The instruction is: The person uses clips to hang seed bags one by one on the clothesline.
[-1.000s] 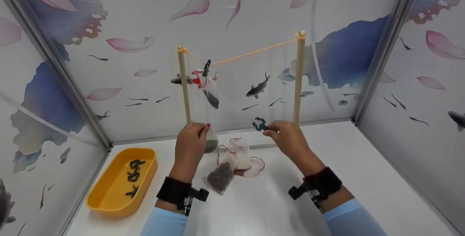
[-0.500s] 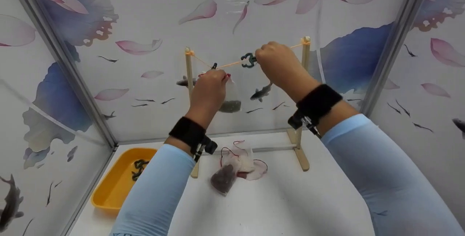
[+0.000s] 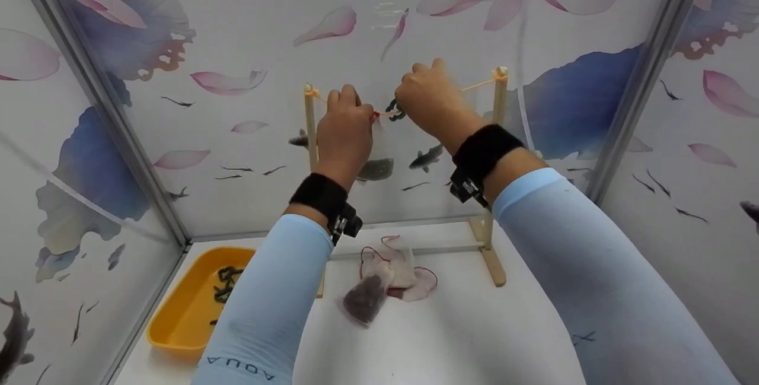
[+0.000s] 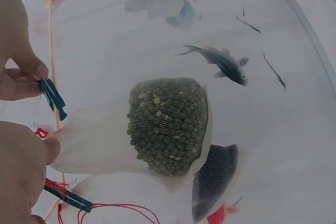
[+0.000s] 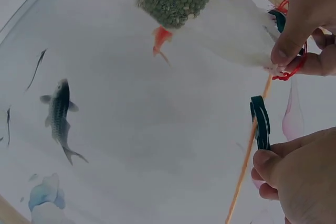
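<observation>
My left hand [image 3: 347, 118] pinches the top of a white mesh bag of green beans [image 3: 375, 168] and holds it up against the orange string [image 3: 477, 84] of a small wooden rack. The bag [image 4: 168, 127] hangs below my fingers, its red drawstring at the pinch. My right hand [image 3: 424, 94] grips a dark green clip [image 3: 394, 109] right beside the left hand, at the string. In the right wrist view the clip [image 5: 260, 121] stands a little apart from the bag's top [image 5: 247, 35]. A darker bag [image 4: 215, 182] hangs behind the first.
The rack's two posts [image 3: 309, 136] [image 3: 501, 136] stand on the white table. A pile of mesh bags [image 3: 379, 281] lies below the string. A yellow tray [image 3: 178, 320] with dark clips [image 3: 224, 284] sits at the front left. Patterned walls close in on three sides.
Both hands rose from the table to the string, carrying the bean bag and the clip. The right hand then moved left, close to the left hand.
</observation>
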A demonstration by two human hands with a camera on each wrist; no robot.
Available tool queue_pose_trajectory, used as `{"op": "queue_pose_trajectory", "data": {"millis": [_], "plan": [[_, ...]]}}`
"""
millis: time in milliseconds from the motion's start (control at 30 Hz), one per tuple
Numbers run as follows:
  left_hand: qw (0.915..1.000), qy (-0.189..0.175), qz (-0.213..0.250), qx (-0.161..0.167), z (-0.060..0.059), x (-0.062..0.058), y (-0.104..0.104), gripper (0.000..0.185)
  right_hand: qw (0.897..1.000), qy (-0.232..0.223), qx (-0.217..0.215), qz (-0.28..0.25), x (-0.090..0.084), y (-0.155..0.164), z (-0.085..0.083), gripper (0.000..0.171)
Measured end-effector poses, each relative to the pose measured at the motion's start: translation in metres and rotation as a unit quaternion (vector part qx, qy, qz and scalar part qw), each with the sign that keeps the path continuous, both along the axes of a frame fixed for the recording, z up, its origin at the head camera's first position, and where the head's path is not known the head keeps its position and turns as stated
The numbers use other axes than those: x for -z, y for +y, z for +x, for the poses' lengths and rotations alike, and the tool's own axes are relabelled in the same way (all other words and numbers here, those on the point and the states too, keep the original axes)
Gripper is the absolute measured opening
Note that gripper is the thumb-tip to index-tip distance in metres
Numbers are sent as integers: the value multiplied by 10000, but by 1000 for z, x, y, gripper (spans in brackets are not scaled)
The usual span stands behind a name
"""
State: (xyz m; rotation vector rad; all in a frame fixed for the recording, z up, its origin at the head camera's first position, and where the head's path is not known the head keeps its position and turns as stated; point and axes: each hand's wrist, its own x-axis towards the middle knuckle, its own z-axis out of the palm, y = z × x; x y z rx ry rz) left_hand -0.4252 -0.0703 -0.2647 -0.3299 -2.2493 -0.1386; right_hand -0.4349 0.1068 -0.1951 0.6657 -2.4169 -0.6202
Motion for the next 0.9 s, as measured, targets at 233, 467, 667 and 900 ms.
{"op": "queue_pose_trajectory", "data": {"millis": [233,467,667,900], "plan": [[9991,344,154,206,0,2,3,14,9995,87,-297,68,1,-11,6,20],[9982,239,382,394,1,6,8,19,9995,-13,-143,282,8,-12,11,16],[9988,182,183,408,4,17,5,17,9996,-141,-136,190,21,-5,13,18],[9988,-56,-69,472,8,28,4,16,9943,-122,-512,-931,46,15,23,39]]}}
